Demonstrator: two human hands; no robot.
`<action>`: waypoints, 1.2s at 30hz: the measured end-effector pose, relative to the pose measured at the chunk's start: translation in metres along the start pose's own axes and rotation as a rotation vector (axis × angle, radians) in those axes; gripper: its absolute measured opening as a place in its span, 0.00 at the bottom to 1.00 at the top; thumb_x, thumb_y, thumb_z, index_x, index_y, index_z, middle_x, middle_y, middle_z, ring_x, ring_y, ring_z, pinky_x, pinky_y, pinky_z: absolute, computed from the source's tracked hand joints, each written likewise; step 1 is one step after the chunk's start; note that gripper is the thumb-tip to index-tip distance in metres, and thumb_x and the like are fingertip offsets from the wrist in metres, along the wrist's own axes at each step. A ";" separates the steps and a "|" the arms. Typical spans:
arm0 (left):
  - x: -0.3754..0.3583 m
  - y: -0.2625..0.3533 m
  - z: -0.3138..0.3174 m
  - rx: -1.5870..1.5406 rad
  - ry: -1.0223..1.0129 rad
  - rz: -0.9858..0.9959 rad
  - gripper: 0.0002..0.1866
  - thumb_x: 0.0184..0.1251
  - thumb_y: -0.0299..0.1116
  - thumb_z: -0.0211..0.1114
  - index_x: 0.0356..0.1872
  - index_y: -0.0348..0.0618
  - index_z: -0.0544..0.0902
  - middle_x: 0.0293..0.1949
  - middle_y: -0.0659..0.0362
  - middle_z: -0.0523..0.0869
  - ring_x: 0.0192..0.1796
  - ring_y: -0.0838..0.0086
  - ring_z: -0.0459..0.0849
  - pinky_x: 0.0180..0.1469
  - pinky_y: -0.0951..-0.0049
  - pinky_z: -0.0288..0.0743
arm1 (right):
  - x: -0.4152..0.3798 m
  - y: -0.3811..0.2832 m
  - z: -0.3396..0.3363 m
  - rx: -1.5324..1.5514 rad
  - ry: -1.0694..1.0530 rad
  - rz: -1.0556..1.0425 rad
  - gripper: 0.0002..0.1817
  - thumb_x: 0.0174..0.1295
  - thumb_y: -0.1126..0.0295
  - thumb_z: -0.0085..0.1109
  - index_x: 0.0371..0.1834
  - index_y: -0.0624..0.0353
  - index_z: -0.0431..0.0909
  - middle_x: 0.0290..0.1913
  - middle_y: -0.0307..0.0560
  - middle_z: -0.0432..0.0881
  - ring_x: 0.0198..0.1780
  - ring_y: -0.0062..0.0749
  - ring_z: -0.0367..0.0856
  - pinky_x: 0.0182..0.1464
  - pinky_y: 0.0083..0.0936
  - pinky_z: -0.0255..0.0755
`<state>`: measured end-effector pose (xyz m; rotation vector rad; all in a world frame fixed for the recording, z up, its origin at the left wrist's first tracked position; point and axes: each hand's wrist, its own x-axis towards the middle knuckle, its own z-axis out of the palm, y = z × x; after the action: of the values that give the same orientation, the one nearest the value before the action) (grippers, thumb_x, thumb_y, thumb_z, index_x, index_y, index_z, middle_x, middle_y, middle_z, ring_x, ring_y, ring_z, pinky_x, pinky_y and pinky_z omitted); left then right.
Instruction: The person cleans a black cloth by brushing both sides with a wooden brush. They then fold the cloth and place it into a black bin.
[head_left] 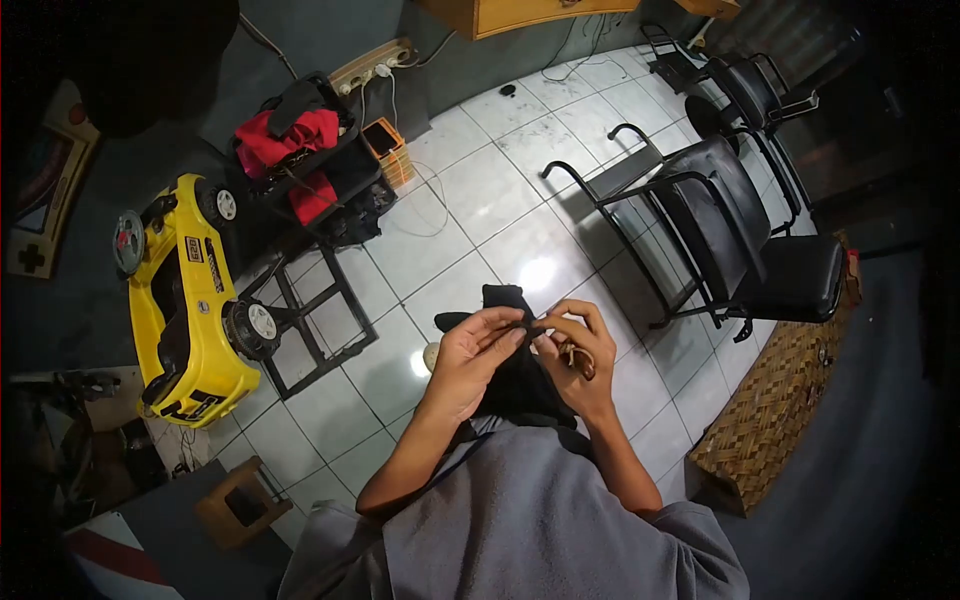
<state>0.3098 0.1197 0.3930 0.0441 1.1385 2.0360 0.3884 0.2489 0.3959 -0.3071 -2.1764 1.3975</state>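
Observation:
Both of my hands are raised close together in front of my grey shirt (510, 500). My left hand (475, 360) has thumb and fingers pinched together, with a small dark piece at its fingertips. My right hand (578, 350) pinches at the same small dark piece, its fingertips almost touching the left ones. A brownish-gold object (580, 362) rests against the right palm; I cannot make out what it is. Below the hands are my dark-clothed legs (515, 385). What exactly the fingertips hold is too small to tell.
A yellow toy car (190, 310) and a black metal frame (325, 325) stand left. A black salon chair (720, 220) and a woven mat surface (765, 410) are right. A cart with red cloth (285, 140) and an orange box (388, 155) are at upper left.

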 end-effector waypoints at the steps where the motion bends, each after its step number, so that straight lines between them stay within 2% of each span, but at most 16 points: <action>1: -0.001 -0.004 -0.005 -0.011 0.018 -0.012 0.14 0.63 0.22 0.59 0.50 0.34 0.74 0.42 0.57 0.82 0.41 0.82 0.78 0.45 0.85 0.70 | 0.001 -0.001 -0.001 0.043 0.009 0.037 0.12 0.52 0.80 0.62 0.41 0.60 0.78 0.43 0.44 0.74 0.26 0.16 0.67 0.27 0.14 0.62; 2: -0.001 -0.008 -0.008 -0.023 0.035 -0.023 0.13 0.62 0.23 0.60 0.49 0.33 0.75 0.41 0.58 0.82 0.42 0.81 0.78 0.46 0.85 0.70 | 0.002 -0.004 -0.002 0.085 0.019 0.072 0.10 0.52 0.80 0.61 0.38 0.62 0.78 0.44 0.45 0.75 0.25 0.16 0.68 0.27 0.13 0.62; 3: -0.001 -0.009 -0.011 -0.023 0.034 -0.022 0.13 0.62 0.23 0.60 0.49 0.33 0.75 0.41 0.58 0.82 0.42 0.81 0.78 0.46 0.85 0.70 | 0.001 -0.013 0.001 0.295 0.049 0.232 0.07 0.53 0.79 0.61 0.35 0.64 0.77 0.40 0.46 0.78 0.24 0.19 0.70 0.27 0.14 0.63; 4: -0.002 -0.010 -0.014 0.059 0.069 0.032 0.12 0.62 0.23 0.60 0.47 0.32 0.77 0.41 0.58 0.82 0.42 0.81 0.79 0.46 0.85 0.71 | -0.001 -0.012 0.000 0.294 0.051 0.232 0.07 0.53 0.79 0.61 0.35 0.64 0.77 0.40 0.46 0.78 0.24 0.19 0.70 0.27 0.14 0.63; 6: -0.004 -0.008 -0.015 0.143 0.100 0.082 0.11 0.62 0.24 0.61 0.45 0.32 0.78 0.40 0.58 0.82 0.42 0.81 0.79 0.46 0.84 0.71 | -0.006 -0.010 -0.005 0.024 -0.104 0.141 0.08 0.53 0.77 0.62 0.36 0.63 0.77 0.31 0.46 0.79 0.23 0.22 0.72 0.27 0.18 0.65; 7: -0.004 -0.003 -0.013 0.227 0.104 0.110 0.11 0.62 0.24 0.61 0.45 0.32 0.78 0.39 0.58 0.83 0.41 0.81 0.79 0.44 0.84 0.71 | -0.005 -0.013 -0.005 -0.052 -0.139 0.122 0.08 0.53 0.76 0.63 0.36 0.63 0.77 0.27 0.45 0.78 0.25 0.26 0.74 0.28 0.21 0.67; 10: -0.005 0.005 -0.009 0.360 0.061 0.128 0.11 0.63 0.25 0.61 0.44 0.32 0.79 0.36 0.59 0.83 0.38 0.83 0.79 0.41 0.85 0.72 | -0.006 -0.016 -0.001 -0.118 -0.162 0.046 0.09 0.51 0.76 0.64 0.35 0.62 0.78 0.28 0.44 0.78 0.26 0.29 0.76 0.29 0.22 0.68; 14: -0.006 0.008 -0.014 0.582 -0.030 0.071 0.10 0.63 0.26 0.60 0.44 0.32 0.81 0.34 0.59 0.84 0.35 0.84 0.78 0.38 0.86 0.72 | -0.005 -0.021 -0.003 -0.134 -0.105 0.081 0.09 0.50 0.76 0.66 0.34 0.62 0.78 0.29 0.44 0.78 0.27 0.31 0.76 0.29 0.23 0.68; 21: -0.007 0.016 -0.011 0.655 -0.105 0.093 0.10 0.62 0.25 0.61 0.43 0.32 0.81 0.35 0.59 0.83 0.37 0.83 0.78 0.38 0.85 0.71 | -0.007 -0.020 -0.005 -0.151 -0.090 0.063 0.09 0.49 0.76 0.66 0.34 0.61 0.78 0.30 0.44 0.77 0.28 0.30 0.78 0.30 0.22 0.70; 23: -0.010 0.016 -0.007 0.563 -0.143 0.138 0.10 0.61 0.25 0.62 0.42 0.32 0.82 0.35 0.58 0.84 0.37 0.82 0.79 0.39 0.84 0.71 | -0.008 -0.017 -0.006 -0.144 -0.086 0.040 0.09 0.48 0.76 0.66 0.34 0.61 0.78 0.30 0.44 0.77 0.29 0.30 0.78 0.30 0.22 0.70; 27: -0.012 0.012 -0.008 0.694 -0.096 0.152 0.11 0.57 0.23 0.65 0.42 0.34 0.82 0.35 0.57 0.84 0.37 0.79 0.80 0.40 0.82 0.72 | -0.007 -0.013 -0.010 -0.118 -0.138 0.021 0.10 0.47 0.77 0.67 0.32 0.63 0.77 0.31 0.45 0.78 0.30 0.31 0.79 0.31 0.23 0.70; 30: -0.012 0.016 -0.006 0.842 -0.099 0.233 0.10 0.55 0.22 0.65 0.40 0.36 0.83 0.35 0.55 0.85 0.36 0.78 0.81 0.41 0.80 0.73 | -0.007 -0.011 -0.013 -0.097 -0.210 0.035 0.10 0.46 0.76 0.67 0.31 0.62 0.76 0.32 0.45 0.77 0.30 0.34 0.79 0.32 0.24 0.70; 32: -0.013 0.021 -0.002 0.925 -0.127 0.377 0.08 0.54 0.20 0.63 0.36 0.36 0.83 0.34 0.55 0.84 0.36 0.76 0.81 0.41 0.78 0.73 | -0.006 -0.008 -0.011 -0.085 -0.251 0.043 0.11 0.46 0.76 0.67 0.31 0.62 0.75 0.32 0.45 0.77 0.30 0.36 0.78 0.32 0.25 0.70; 33: -0.014 0.025 0.000 0.926 -0.126 0.376 0.08 0.54 0.20 0.63 0.36 0.36 0.83 0.34 0.55 0.84 0.36 0.76 0.81 0.41 0.78 0.73 | -0.007 -0.006 -0.008 -0.044 -0.254 0.042 0.10 0.47 0.75 0.67 0.30 0.61 0.74 0.30 0.46 0.76 0.29 0.37 0.77 0.32 0.26 0.69; 35: -0.013 0.036 0.002 0.957 -0.062 0.530 0.06 0.55 0.17 0.59 0.34 0.34 0.80 0.34 0.55 0.83 0.36 0.75 0.81 0.41 0.78 0.72 | -0.011 -0.003 -0.005 0.002 -0.258 0.043 0.11 0.47 0.74 0.67 0.29 0.61 0.73 0.28 0.46 0.76 0.27 0.38 0.76 0.31 0.28 0.68; 36: -0.010 0.039 0.000 0.959 -0.061 0.530 0.06 0.55 0.17 0.59 0.34 0.34 0.80 0.34 0.55 0.83 0.36 0.75 0.81 0.41 0.78 0.72 | -0.013 -0.001 -0.007 -0.040 -0.342 0.130 0.11 0.48 0.72 0.66 0.27 0.60 0.72 0.25 0.48 0.74 0.26 0.40 0.74 0.30 0.30 0.66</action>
<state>0.2933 0.1020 0.4249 0.9552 2.1183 1.6730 0.4032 0.2474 0.3946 -0.2414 -2.5008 1.5747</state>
